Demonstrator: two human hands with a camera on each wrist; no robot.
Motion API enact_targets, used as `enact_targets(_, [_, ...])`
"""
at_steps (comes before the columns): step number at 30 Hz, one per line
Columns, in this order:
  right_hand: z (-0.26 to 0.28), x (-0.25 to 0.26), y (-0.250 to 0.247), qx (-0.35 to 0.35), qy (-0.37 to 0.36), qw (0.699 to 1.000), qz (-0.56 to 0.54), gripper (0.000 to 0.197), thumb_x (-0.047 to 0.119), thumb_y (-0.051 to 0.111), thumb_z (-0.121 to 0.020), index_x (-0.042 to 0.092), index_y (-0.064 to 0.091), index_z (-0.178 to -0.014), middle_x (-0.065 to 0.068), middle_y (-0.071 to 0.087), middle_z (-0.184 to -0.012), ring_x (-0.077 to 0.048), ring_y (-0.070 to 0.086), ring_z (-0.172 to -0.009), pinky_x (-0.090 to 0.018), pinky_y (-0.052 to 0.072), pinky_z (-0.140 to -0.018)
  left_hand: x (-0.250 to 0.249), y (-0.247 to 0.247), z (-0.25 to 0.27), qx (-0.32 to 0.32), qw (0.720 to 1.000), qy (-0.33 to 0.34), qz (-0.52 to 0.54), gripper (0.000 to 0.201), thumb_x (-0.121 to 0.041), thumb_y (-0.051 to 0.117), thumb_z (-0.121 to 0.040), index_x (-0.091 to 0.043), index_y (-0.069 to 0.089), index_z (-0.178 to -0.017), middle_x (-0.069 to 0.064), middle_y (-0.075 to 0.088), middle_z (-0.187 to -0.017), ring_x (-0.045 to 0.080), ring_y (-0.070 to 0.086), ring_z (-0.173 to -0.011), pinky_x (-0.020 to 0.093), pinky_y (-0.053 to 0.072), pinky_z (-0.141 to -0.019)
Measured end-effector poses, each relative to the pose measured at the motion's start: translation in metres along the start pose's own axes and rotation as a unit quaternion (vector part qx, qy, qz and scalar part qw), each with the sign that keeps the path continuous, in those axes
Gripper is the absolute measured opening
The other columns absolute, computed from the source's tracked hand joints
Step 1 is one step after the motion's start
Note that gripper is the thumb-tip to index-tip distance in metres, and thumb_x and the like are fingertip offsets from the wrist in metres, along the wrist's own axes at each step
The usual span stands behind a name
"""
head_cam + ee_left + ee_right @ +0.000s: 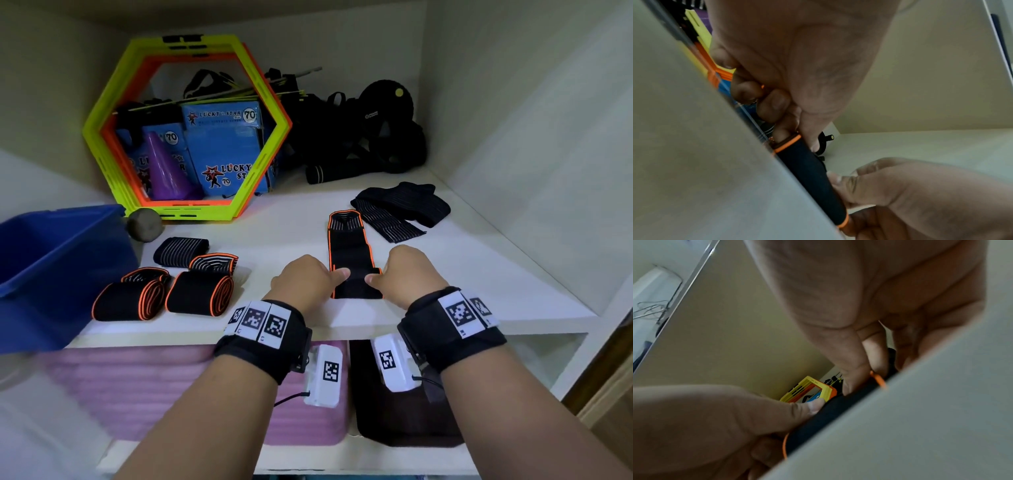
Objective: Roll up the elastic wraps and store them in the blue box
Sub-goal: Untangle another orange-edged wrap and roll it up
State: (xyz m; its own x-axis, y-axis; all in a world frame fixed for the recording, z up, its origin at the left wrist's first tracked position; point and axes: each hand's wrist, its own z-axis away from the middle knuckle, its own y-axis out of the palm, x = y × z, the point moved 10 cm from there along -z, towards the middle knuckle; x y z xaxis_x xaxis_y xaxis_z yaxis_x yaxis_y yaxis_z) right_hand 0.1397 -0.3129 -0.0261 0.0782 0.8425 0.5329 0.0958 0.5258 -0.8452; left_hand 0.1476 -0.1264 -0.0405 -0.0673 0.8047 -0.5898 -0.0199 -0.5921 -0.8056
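Observation:
A black elastic wrap with orange edging lies stretched out on the white shelf, its near end folded into a small roll. My left hand pinches the left side of that roll with curled fingers. My right hand pinches the right side, thumb on top. Two rolled orange-edged wraps and a rolled black striped one sit at the left. The blue box stands at the far left. A loose black striped wrap lies behind.
Yellow and orange hexagon frames stand at the back, with blue cartons and a purple cone behind them. Black straps and gear are piled at the back right. A grey ball sits by the box. Pink and dark mats lie on the shelf below.

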Motion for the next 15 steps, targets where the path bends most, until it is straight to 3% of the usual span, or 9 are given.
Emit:
enact_targets(3, [0.004,0.012,-0.003,-0.016,-0.048,0.998,-0.022,0.028,0.023,0.074,-0.085,0.012,0.055,-0.103,-0.011,0.051,-0.110,-0.029,0.063,-0.086,-0.032,0.048,-0.076,-0.010,-0.014,0.003,-0.069,0.992,0.025,-0.099,0.046,-0.063,0.063,-0.083,-0.022,0.053,-0.066,-0.005,0.057,-0.070,0.024,0.056,-0.079,0.038,0.038,-0.079])
enact_targets(5, [0.007,0.021,-0.003,-0.027,-0.090,0.996,0.006,0.020,0.018,0.071,-0.087,0.015,0.063,-0.105,-0.008,0.048,-0.117,-0.029,0.058,-0.100,-0.034,0.049,-0.085,-0.019,-0.023,0.009,-0.118,0.984,0.061,-0.117,0.035,-0.064,0.066,-0.080,-0.031,0.059,-0.089,-0.004,0.060,-0.096,0.024,0.055,-0.098,0.041,0.038,-0.087])
enact_targets(7, [0.009,0.031,-0.002,-0.037,-0.129,0.989,0.054,0.016,0.016,0.066,-0.090,0.015,0.069,-0.106,-0.007,0.051,-0.119,-0.029,0.053,-0.110,-0.035,0.048,-0.088,-0.023,-0.021,0.012,-0.120,0.982,0.094,-0.116,0.029,-0.061,0.067,-0.082,-0.040,0.066,-0.103,-0.003,0.058,-0.109,0.024,0.053,-0.110,0.042,0.037,-0.092])
enact_targets(10, [0.011,0.038,0.003,-0.015,-0.160,0.981,0.109,0.014,0.020,0.059,-0.094,0.019,0.072,-0.098,-0.005,0.056,-0.115,-0.032,0.052,-0.111,-0.039,0.049,-0.087,-0.022,-0.016,0.013,-0.104,0.983,0.104,-0.111,0.023,-0.055,0.064,-0.088,-0.040,0.073,-0.102,-0.005,0.058,-0.109,0.024,0.051,-0.114,0.041,0.036,-0.092])
enact_targets(12, [0.010,0.035,0.006,0.016,-0.161,0.982,0.099,0.013,0.032,0.059,-0.094,0.027,0.070,-0.091,-0.002,0.055,-0.112,-0.032,0.051,-0.112,-0.038,0.046,-0.088,-0.021,-0.014,0.014,-0.098,0.982,0.099,-0.130,0.019,-0.046,0.057,-0.094,-0.040,0.073,-0.102,-0.005,0.054,-0.104,0.026,0.050,-0.113,0.039,0.034,-0.086])
enact_targets(13, [0.009,0.032,0.009,0.039,-0.160,0.982,0.098,0.020,0.040,0.062,-0.089,0.027,0.071,-0.102,0.000,0.056,-0.117,-0.030,0.051,-0.114,-0.040,0.046,-0.093,-0.019,-0.014,0.014,-0.090,0.981,0.096,-0.140,0.020,-0.038,0.054,-0.095,-0.041,0.072,-0.104,-0.004,0.053,-0.105,0.027,0.050,-0.113,0.039,0.032,-0.085])
enact_targets(15, [0.006,0.025,0.013,0.090,-0.158,0.977,0.110,0.055,0.047,0.070,-0.075,0.026,0.065,-0.124,0.004,0.056,-0.124,-0.024,0.053,-0.117,-0.042,0.048,-0.096,-0.014,-0.011,0.012,-0.055,0.984,0.091,-0.144,0.035,-0.023,0.051,-0.092,-0.045,0.068,-0.114,-0.002,0.053,-0.110,0.027,0.048,-0.118,0.040,0.034,-0.091])
